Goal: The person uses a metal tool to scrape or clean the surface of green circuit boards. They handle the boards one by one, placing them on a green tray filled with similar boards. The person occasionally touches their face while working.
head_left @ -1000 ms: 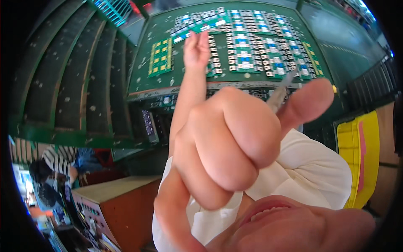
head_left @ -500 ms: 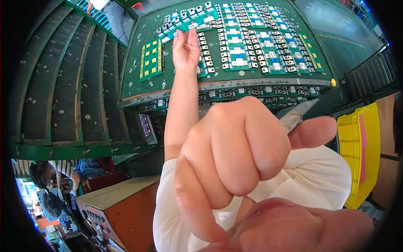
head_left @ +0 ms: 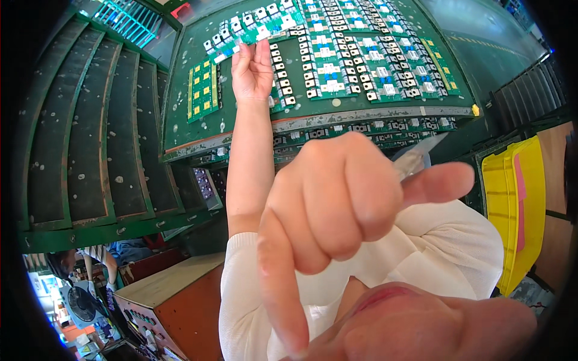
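Observation:
My left hand is stretched forward over a green board-covered table and pinches the near edge of a green circuit board. The board is tilted and carries a row of black, tab-like components along its far side. Close to the camera, my right hand is curled into a loose fist, with one finger sticking out to the right. From behind its knuckles juts a pointed, blade-like thing with a greyish wrapped part; its grip is mostly hidden by the fingers. Under the left hand, more components are partly covered.
Several populated circuit boards lie in rows on the green table. A board with yellow pads lies at the left. More boards sit on a shelf below the edge. A slatted green rack, yellow bin and orange-brown cabinet stand around.
The view has shifted a little, so the table and boards appear further left. My left hand keeps its pinch on the board. My right hand has moved slightly upward, still closed.

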### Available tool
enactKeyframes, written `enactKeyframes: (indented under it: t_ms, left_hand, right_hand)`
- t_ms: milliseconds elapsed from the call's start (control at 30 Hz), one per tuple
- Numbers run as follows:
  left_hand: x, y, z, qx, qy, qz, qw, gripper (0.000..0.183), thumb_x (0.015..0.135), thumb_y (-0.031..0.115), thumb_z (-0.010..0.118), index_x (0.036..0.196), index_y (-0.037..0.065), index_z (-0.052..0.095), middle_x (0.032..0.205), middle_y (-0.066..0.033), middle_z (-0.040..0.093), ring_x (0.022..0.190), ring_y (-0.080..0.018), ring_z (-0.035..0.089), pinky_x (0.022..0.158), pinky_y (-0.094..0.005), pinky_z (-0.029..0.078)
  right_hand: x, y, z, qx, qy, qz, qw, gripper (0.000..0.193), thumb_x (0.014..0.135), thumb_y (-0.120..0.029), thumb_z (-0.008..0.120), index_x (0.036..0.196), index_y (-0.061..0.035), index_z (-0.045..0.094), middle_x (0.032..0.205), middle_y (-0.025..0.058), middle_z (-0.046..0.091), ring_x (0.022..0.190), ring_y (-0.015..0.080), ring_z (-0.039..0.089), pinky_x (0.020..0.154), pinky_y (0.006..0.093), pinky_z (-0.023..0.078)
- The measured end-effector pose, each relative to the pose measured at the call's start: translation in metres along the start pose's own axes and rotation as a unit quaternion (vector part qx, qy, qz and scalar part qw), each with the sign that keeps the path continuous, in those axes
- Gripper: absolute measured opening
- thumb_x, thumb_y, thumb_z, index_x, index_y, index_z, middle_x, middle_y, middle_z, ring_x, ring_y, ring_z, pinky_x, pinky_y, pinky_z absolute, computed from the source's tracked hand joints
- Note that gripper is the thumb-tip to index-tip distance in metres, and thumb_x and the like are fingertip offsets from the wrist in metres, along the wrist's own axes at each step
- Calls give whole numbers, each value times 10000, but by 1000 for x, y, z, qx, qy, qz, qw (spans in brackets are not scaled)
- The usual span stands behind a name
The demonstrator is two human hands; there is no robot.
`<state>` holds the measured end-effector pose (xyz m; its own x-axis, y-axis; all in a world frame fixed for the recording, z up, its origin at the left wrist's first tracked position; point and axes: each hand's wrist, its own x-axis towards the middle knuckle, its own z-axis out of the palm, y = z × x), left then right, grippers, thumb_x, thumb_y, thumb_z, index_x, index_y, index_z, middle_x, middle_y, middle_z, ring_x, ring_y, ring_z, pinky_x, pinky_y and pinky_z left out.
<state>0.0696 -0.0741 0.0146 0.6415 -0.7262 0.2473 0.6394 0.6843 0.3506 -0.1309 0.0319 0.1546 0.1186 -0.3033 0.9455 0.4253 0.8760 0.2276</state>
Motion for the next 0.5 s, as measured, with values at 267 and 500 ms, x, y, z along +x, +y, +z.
enactKeyframes:
  t_ms: [267,500]
  left_hand:
    - [-2,1,-7,38,15,15,999,112,912,42,570,1016,1,577,1039,-130,644,995,-290,648,955,-457,518]
    - [-1,-1,1,43,-6,9,999,100,915,46,569,989,-7,608,1043,-127,653,982,-269,656,959,-453,516]
  right_hand:
    - [-1,-14,1,-21,15,10,1000,626,915,-560,422,523,-94,275,470,-2,251,349,151,250,581,470,502]
    - [2,-18,9,-65,68,-18,995,622,972,-485,403,510,-97,250,464,1,225,338,145,245,471,375,435]
